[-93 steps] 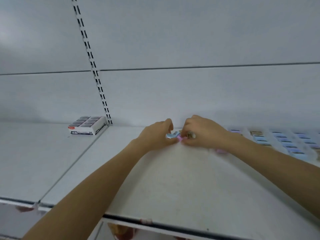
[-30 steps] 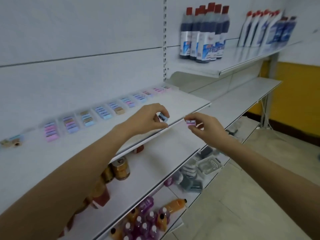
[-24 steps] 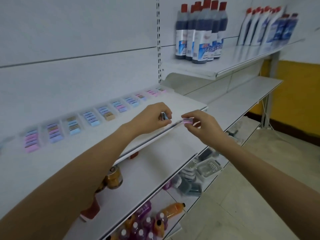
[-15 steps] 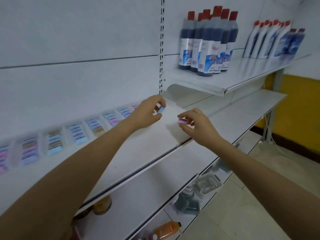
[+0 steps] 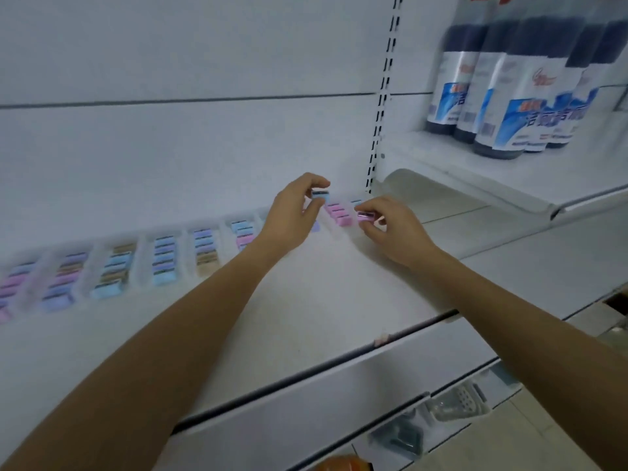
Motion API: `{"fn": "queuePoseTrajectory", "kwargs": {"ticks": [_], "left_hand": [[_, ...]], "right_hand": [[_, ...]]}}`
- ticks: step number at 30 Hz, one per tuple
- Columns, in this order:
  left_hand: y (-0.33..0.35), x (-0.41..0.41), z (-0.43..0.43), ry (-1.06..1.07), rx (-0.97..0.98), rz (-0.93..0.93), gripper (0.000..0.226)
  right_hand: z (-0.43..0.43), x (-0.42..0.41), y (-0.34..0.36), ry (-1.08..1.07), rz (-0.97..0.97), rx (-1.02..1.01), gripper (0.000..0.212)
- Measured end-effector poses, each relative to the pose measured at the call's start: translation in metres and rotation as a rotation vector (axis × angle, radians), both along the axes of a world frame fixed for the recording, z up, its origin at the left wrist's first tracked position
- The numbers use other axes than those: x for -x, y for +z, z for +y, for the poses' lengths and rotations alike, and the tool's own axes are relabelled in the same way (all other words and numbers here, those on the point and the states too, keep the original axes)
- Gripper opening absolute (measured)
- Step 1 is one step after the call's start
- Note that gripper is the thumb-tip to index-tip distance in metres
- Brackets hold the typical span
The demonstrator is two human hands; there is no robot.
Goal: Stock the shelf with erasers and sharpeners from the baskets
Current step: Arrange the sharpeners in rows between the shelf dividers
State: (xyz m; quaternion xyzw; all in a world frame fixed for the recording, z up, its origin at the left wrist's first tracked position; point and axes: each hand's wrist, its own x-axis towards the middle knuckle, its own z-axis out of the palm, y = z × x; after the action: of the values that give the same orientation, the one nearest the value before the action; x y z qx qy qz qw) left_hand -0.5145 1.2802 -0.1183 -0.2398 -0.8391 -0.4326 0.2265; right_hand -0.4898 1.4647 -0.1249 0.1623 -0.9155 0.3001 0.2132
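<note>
Near the back right corner of the shelf (image 5: pixel 306 300), just short of the slotted upright (image 5: pixel 378 130), the left hand (image 5: pixel 292 217) pinches a small blue piece (image 5: pixel 320 195) between thumb and fingertips, raised off the surface. The right hand (image 5: pixel 397 231) pinches a pink piece (image 5: pixel 366 215) low beside the last pink column (image 5: pixel 338 212). Whether these are erasers or sharpeners is too blurred to tell. Both grips look shallow, so either piece could slip and skitter toward the front edge. A careless knuckle could also shove the neat columns (image 5: pixel 163 263) along the back edge askew.
</note>
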Motion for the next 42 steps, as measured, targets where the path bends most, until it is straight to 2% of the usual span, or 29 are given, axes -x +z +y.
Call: {"fn": "queuePoseTrajectory", "kwargs": {"ticks": [2,7,14,18,21,29,37,42], "left_hand": [[0.005,0.000,0.004,0.101,-0.012,0.053,0.022],[0.003,-0.008,0.018,0.268,0.036,0.054,0.019],[-0.010,-0.028,0.024,0.374,0.213,0.056,0.010],[-0.017,-0.028,0.018,0.427,0.368,0.047,0.015],[-0.017,-0.028,0.015,0.466,0.388,0.031,0.014],[-0.019,-0.028,0.013,0.480,0.465,-0.067,0.013],[-0.023,-0.034,0.009,0.481,0.590,0.042,0.036],[-0.023,-0.034,0.010,0.459,0.598,0.038,0.040]], "right_hand": [[0.001,0.016,0.003,0.047,0.005,0.007,0.024],[0.008,0.042,-0.002,0.135,0.090,-0.023,0.023],[0.002,0.045,-0.013,0.236,0.135,-0.030,0.026],[0.007,0.042,-0.015,0.229,0.077,-0.017,0.014],[0.012,0.044,-0.016,0.217,0.047,-0.063,0.008],[0.014,0.044,-0.016,0.187,0.026,-0.136,0.015],[0.013,0.042,-0.017,0.197,0.159,-0.161,0.019],[0.013,0.038,-0.017,0.184,0.141,-0.163,0.019]]}}
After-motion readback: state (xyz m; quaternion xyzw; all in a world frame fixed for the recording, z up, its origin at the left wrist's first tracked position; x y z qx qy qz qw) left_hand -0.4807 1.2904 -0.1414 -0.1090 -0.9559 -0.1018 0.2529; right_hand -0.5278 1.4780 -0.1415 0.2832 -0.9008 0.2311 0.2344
